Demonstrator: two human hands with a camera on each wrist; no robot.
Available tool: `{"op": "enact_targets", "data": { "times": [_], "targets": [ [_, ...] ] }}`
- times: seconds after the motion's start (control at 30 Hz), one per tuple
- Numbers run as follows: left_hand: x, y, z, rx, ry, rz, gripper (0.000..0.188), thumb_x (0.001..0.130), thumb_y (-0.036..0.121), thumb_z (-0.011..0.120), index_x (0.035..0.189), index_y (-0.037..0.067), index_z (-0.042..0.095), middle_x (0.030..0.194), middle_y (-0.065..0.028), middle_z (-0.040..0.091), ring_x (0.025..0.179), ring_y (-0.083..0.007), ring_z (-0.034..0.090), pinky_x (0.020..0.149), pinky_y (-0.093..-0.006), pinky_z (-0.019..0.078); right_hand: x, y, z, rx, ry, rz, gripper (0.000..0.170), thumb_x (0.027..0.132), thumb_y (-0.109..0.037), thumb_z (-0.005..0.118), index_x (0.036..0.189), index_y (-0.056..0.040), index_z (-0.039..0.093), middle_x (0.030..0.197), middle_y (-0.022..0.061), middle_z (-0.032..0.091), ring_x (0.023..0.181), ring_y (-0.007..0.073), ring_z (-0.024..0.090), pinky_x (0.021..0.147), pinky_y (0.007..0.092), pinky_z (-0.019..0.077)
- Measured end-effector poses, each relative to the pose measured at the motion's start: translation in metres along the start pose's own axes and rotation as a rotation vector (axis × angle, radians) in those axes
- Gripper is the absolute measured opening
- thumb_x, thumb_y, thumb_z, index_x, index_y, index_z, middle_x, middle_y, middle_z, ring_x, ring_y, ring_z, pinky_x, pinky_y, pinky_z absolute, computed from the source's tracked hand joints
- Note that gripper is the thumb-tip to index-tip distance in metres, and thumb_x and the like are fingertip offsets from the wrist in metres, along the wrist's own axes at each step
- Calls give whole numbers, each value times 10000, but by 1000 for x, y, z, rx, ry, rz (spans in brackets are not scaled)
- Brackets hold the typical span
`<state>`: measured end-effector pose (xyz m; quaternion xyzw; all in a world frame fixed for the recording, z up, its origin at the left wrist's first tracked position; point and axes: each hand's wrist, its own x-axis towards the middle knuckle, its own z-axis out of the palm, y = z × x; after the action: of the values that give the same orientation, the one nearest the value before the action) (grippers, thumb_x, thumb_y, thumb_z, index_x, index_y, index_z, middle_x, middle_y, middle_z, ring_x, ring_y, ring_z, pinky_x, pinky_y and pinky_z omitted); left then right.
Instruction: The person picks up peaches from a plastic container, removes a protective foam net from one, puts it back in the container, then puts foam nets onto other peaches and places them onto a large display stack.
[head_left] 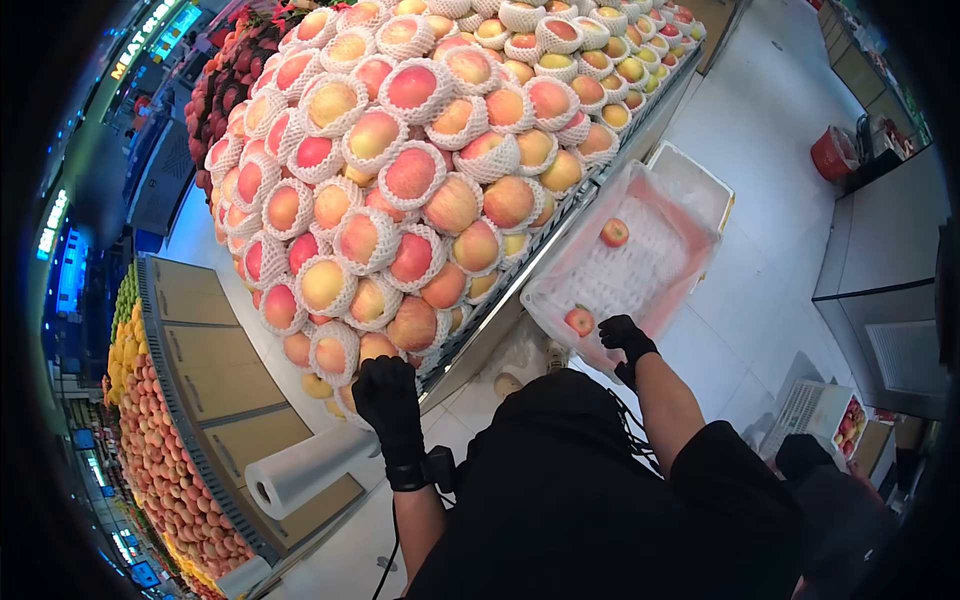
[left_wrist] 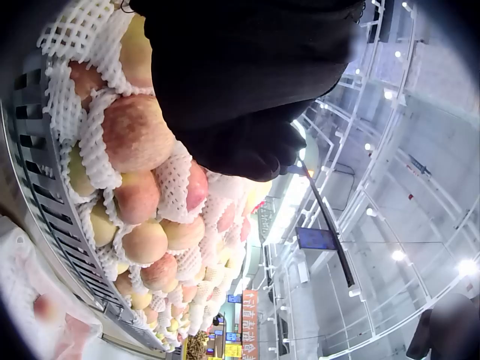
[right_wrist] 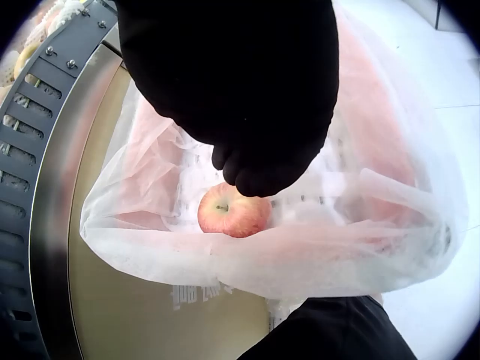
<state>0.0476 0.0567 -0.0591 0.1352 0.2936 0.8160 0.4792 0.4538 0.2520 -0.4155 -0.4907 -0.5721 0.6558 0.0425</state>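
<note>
My left hand (head_left: 390,405), in a black glove, is at the near edge of the pile of netted apples (head_left: 410,172), its fingers bent. In the left wrist view that hand (left_wrist: 232,97) covers part of the pile, and nothing shows in it. Over the near end of a lined crate (head_left: 680,285) is my right hand (head_left: 630,348), also black-gloved. One apple (head_left: 579,320) lies beside its fingers; another apple (head_left: 614,233) lies farther in. The right wrist view shows the right hand (right_wrist: 240,105) with bent fingers just above the near apple (right_wrist: 234,214), not wrapped round it.
A white foam box (head_left: 715,190) stands behind the crate. The slatted rim (head_left: 590,190) of the display runs beside it. A plastic roll (head_left: 310,470) is below my left hand. A red bucket (head_left: 834,154) and a dark-clothed person (head_left: 835,510) are at the right.
</note>
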Motion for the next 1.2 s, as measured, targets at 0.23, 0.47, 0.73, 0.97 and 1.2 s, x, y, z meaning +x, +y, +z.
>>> {"op": "enact_targets", "data": {
  "times": [0.23, 0.47, 0.73, 0.97, 1.2],
  "targets": [
    [6, -24, 36, 99, 5, -28, 169, 858, 244, 461, 749, 131, 398, 764, -24, 413, 763, -188, 426, 716, -351, 369, 86, 103, -34, 734, 97, 228, 213, 878, -128, 536, 1013, 13, 622, 764, 199, 609, 552, 325, 566, 469, 461, 472],
    [1, -38, 43, 220, 179, -57, 193, 894, 219, 467, 751, 130, 372, 725, -10, 368, 710, -166, 402, 678, -316, 361, 136, 66, -74, -108, 604, 130, 321, 698, -189, 626, 967, -16, 640, 941, 196, 664, 920, 334, 635, 812, 413, 511],
    [5, -38, 47, 349, 249, -73, 205, 916, 210, 458, 751, 130, 366, 713, 1, 340, 678, -152, 376, 660, -306, 348, 157, -30, -102, -289, 863, 53, 655, 590, -192, 789, 1162, -30, 515, 1048, 208, 621, 1002, 410, 580, 857, 460, 500],
    [2, -48, 55, 353, 374, -81, 191, 913, 220, 463, 773, 128, 370, 727, -10, 342, 673, -153, 372, 644, -301, 334, 183, -57, -120, -394, 733, -64, 928, 600, -163, 802, 1398, -146, 330, 1294, 193, 442, 1107, 414, 541, 895, 471, 495],
    [12, -54, 50, 406, 428, -120, 223, 908, 209, 464, 735, 135, 346, 709, 0, 324, 663, -142, 362, 637, -292, 334, 193, -81, -119, -396, 721, 129, 867, 599, -206, 804, 1358, -142, 389, 1249, 179, 474, 1061, 421, 562, 874, 489, 502]
  ]
}}
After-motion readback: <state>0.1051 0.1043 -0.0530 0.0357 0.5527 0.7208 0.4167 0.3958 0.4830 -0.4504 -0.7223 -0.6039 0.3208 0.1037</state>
